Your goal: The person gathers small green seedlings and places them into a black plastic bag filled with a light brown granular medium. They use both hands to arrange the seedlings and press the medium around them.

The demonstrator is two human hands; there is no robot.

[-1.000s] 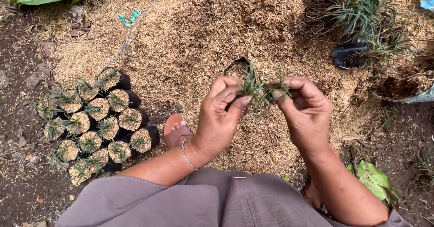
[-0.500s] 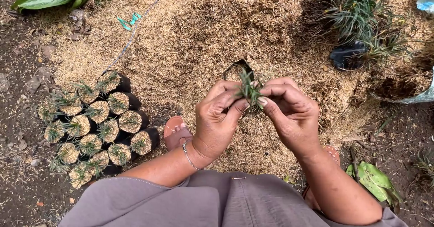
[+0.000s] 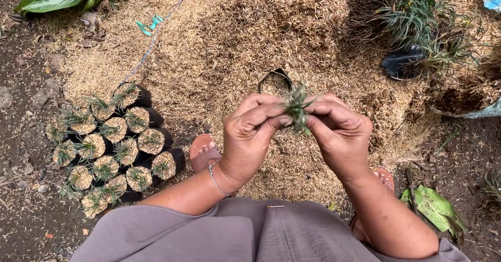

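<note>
Here a small grassy seedling (image 3: 297, 107) is pinched between both hands, held above a heap of husks (image 3: 250, 37). The left hand (image 3: 249, 137) and right hand (image 3: 339, 134) have their fingers (image 3: 271, 117) closed on it from either side. Just behind sits an empty black bag (image 3: 275, 76); filled seedling bags (image 3: 112, 147) cluster to the left.

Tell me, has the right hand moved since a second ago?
Yes. The right hand has closed in leftward to meet the left hand around the grass sprig, judged against the black bag opening behind.
</note>
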